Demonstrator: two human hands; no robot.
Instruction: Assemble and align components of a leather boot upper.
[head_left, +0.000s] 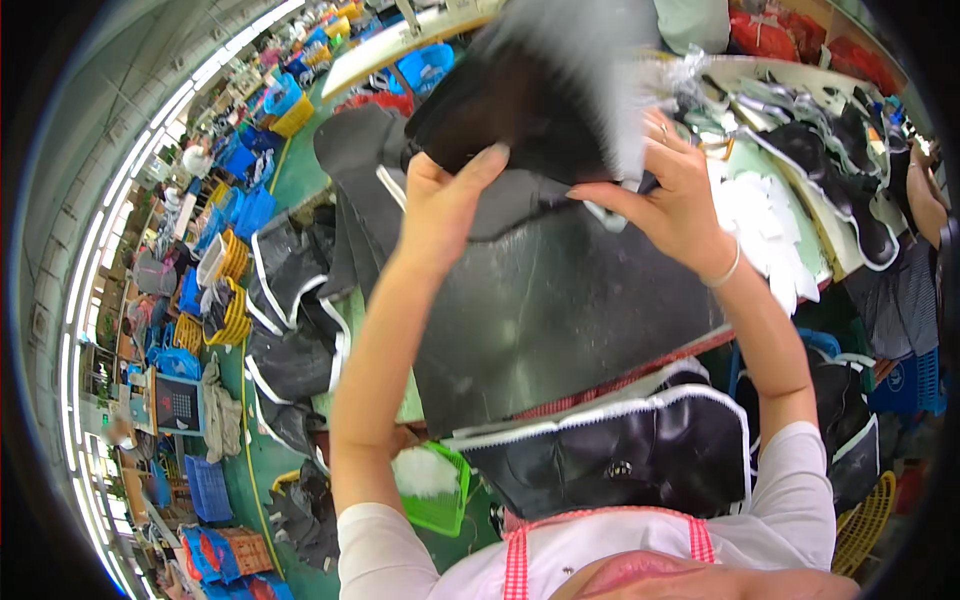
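Over the far side of the dark work table (560,310), a black fabric piece (530,115) with a light grey-white side is raised between both hands; its upper part is smeared by motion. My left hand (445,205) pinches its lower left edge, thumb on top. At the lower right corner, my right hand (665,195) grips the piece between thumb and fingers, beside its pale edge. Flat under it lie dark grey fabric panels (370,170). Closest to me, a stack of black panels with white toothed edging (610,450) rests by my lap.
White cut pieces (760,220) are heaped on the right, beside a table with black white-edged parts (830,160). More black white-trimmed panels (295,340) hang at the left. A green basket (460,490) stands near my left elbow. Another person's arm (925,195) shows at far right.
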